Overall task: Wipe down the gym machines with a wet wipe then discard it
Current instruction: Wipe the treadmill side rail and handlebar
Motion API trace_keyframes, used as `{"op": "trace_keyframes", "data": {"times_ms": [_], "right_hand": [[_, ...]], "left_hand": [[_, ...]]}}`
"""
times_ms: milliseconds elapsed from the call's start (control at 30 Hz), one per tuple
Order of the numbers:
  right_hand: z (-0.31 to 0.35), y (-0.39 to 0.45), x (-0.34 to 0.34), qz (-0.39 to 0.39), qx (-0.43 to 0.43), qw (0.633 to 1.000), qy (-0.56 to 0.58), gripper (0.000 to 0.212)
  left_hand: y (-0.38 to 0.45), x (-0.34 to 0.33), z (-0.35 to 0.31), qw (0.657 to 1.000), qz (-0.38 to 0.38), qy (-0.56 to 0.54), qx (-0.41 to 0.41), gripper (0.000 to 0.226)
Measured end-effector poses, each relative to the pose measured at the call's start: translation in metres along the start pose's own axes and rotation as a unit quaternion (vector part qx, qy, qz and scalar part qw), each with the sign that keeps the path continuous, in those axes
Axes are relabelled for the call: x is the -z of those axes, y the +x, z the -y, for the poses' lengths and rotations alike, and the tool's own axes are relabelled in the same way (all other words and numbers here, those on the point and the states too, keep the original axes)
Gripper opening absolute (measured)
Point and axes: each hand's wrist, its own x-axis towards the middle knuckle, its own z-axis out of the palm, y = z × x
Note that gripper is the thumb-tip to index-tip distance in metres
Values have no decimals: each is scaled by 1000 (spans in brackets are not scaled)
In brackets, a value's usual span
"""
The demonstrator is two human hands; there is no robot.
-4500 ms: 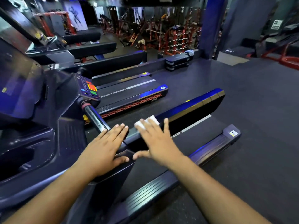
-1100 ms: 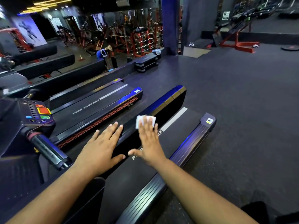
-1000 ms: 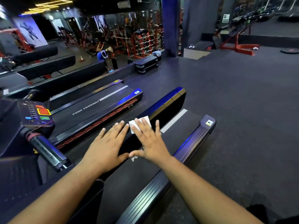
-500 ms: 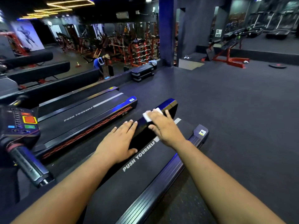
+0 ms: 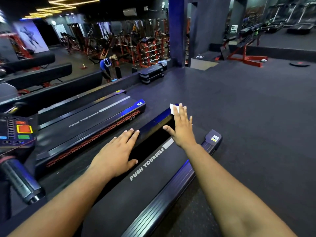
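1. At the far left a treadmill console [image 5: 18,132] with an orange and a green button sits above a dark handlebar [image 5: 20,180]; neither is being touched.
2. Next over lies a neighbouring treadmill [image 5: 95,124], its belt printed "PUSH YOURSELF", with a red patterned strip along its near side.
3. The left hand [image 5: 116,151] lies flat, fingers straight and together, palm down on the glossy side rail [image 5: 153,124] of the nearer treadmill. It grasps nothing and looks to serve as a brace.
4. The belt [image 5: 136,190] of this nearer treadmill runs between the two forearms, lettered the same way.
5. The right hand [image 5: 182,129] is spread flat with fingers extended, pressing the wet wipe [image 5: 174,108] onto the far end of that rail. Only a white corner of the wipe shows beyond the fingertips; the rest is hidden under the hand. It is pressed rather than pinched.
6. To the right, the ribbed outer rail [image 5: 171,190] ends in a cap with a small sticker; beyond it is open dark floor [image 5: 256,117].
7. Judged from this, the wiping step is in hand and the stroke has reached the end of the rail.
8. The next move probably calls for drawing the wipe back or shifting it to the belt or the outer rail, with the palm kept flat so it does not bunch. No bin is visible, so discarding seems well off.
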Motion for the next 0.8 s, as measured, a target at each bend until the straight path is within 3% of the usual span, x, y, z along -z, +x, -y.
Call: {"op": "trace_keyframes", "data": {"times_ms": [133, 267, 467, 667, 800], "right_hand": [[47, -49, -42, -15, 2, 993, 114, 120], [58, -78, -67, -18, 64, 992, 106, 116], [28, -27, -48, -93, -127, 955, 253, 121], [80, -87, -87, -73, -118, 948, 287, 123], [75, -56, -72, -104, -194, 918, 330, 125]], "left_hand": [[0, 0, 0, 1000, -1, -3, -1, 107], [0, -1, 0, 1000, -1, -3, 2, 107], [0, -1, 0, 1000, -5, 0, 3, 107], [-1, 2, -3, 1000, -7, -6, 6, 107], [0, 4, -3, 1000, -6, 6, 7, 107]]}}
